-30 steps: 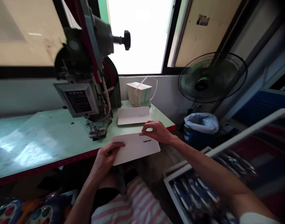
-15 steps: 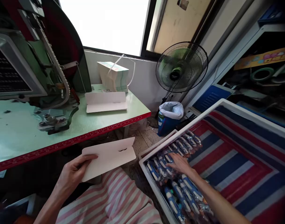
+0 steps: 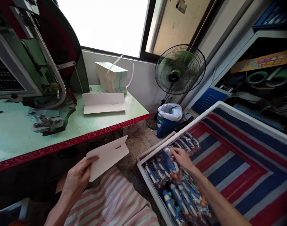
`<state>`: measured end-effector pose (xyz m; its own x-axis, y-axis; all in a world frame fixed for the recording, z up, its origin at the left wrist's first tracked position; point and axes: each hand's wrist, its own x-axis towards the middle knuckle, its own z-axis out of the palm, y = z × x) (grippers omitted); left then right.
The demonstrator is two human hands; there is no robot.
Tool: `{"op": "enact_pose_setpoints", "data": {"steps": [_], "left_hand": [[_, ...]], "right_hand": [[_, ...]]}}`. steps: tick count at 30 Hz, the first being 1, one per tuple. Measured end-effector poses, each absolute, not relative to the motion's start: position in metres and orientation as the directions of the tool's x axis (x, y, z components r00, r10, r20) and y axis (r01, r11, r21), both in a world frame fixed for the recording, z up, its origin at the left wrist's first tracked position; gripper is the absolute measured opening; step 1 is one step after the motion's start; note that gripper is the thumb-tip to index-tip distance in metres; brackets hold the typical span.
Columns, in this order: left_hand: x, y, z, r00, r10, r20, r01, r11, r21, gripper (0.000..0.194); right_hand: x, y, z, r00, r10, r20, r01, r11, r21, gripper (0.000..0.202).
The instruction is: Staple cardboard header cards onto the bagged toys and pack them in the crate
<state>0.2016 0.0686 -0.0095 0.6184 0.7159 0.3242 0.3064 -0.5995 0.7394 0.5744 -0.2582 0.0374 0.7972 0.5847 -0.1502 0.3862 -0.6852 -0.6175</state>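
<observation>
Between the thumb and fingers of my left hand [image 3: 81, 171] is a folded white card [image 3: 108, 157] with a small slot near its far end, held above my lap. My right hand [image 3: 182, 159] pinches a blue-and-white item in a clear plastic wrapper [image 3: 168, 158] and lifts it slightly from the others. What kind of item it is I cannot tell. Rows of similar wrapped items [image 3: 178, 197] lie beneath in a white-rimmed tray [image 3: 152, 194] lined with striped cloth. A second folded white card [image 3: 104, 103] stands on the table.
The green table [image 3: 134, 110] has a red front edge and carries a machine [image 3: 49, 103] at left and a strapped stack of printed cards [image 3: 114, 77]. A fan [image 3: 179, 69] and a lined bin [image 3: 169, 121] stand beyond. Striped cloth [image 3: 108, 194] covers my lap.
My right hand has closed on one wrapped item and raised it a little from its row. The card in my left hand has shifted slightly left and tilted.
</observation>
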Motion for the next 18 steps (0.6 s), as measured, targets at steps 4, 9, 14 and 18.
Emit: {"op": "enact_pose_setpoints", "data": {"steps": [4, 9, 14, 18], "left_hand": [[0.22, 0.022, -0.009, 0.77, 0.531, 0.355, 0.218, -0.74, 0.636, 0.045], [0.219, -0.03, 0.0, 0.863, 0.362, 0.352, 0.12, -0.824, 0.554, 0.117], [0.211, -0.02, -0.006, 0.613, 0.582, 0.534, 0.252, -0.785, 0.566, 0.06], [0.201, -0.001, -0.007, 0.567, 0.652, 0.503, 0.19, -0.698, 0.691, 0.038]], "right_hand": [[0.528, -0.22, 0.092, 0.745, 0.618, -0.249, -0.128, -0.235, -0.964, 0.039], [0.443, -0.148, 0.115, 0.617, 0.733, -0.287, -0.45, 0.029, -0.893, 0.034], [0.388, -0.085, 0.112, 0.538, 0.808, -0.24, -0.572, 0.141, -0.808, 0.032], [0.384, -0.066, 0.111, 0.489, 0.855, -0.172, -0.522, 0.129, -0.843, 0.029]]}}
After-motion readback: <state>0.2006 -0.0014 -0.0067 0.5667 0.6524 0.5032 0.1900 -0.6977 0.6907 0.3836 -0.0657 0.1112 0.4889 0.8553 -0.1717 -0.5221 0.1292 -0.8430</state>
